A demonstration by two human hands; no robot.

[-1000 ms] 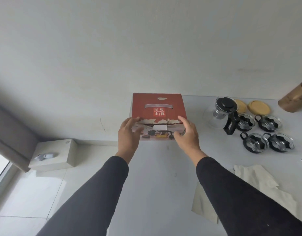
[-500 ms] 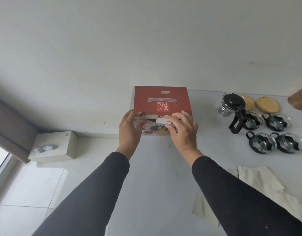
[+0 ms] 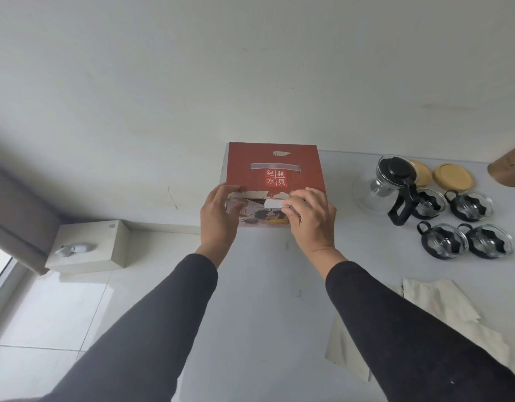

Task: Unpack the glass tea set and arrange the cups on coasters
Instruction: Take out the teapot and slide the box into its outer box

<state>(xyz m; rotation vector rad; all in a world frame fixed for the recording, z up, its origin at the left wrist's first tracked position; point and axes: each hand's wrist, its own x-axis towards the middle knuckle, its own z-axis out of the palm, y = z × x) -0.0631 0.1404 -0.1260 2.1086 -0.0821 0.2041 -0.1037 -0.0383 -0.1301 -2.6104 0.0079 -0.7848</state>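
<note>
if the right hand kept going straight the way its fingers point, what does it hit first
The right hand points up and to the left, and its fingertips already touch the white tab on the front of the red box. So it would probably meet that tab and the box front at once.

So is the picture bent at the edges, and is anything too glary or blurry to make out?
Head view: wide-angle bending, the table edge and floor lines slant. Light is soft and even, shadows faint. The red box print is sharp; the glass teapot and cups show only small glints. The sleeves nearest the camera look soft.
</note>
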